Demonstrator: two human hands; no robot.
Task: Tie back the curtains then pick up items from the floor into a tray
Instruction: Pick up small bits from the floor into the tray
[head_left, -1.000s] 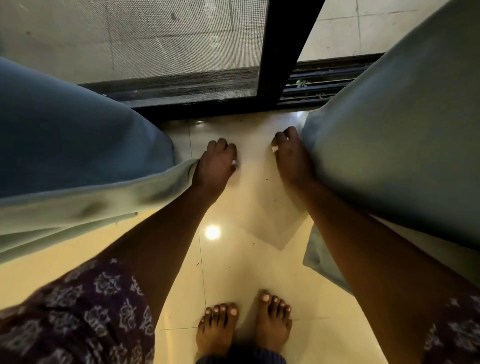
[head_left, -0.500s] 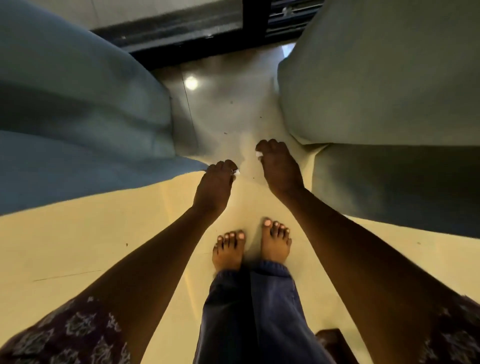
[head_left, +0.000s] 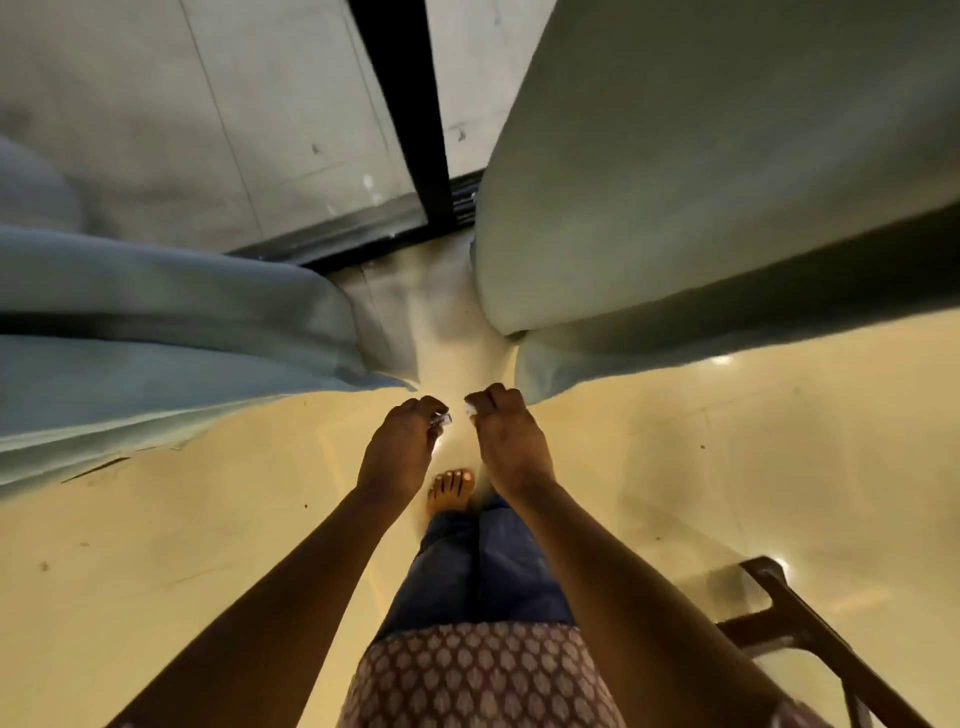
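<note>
Curtains flanking hands, chair perhaps.

A single head-worn camera looks steeply down from standing height, facing a glass door. Both hands sit near frame centre, fairly close to the lens. Curtains flank them left and right, and the floor lies well below. Wide-angle bending probably distorts the edges.
</note>
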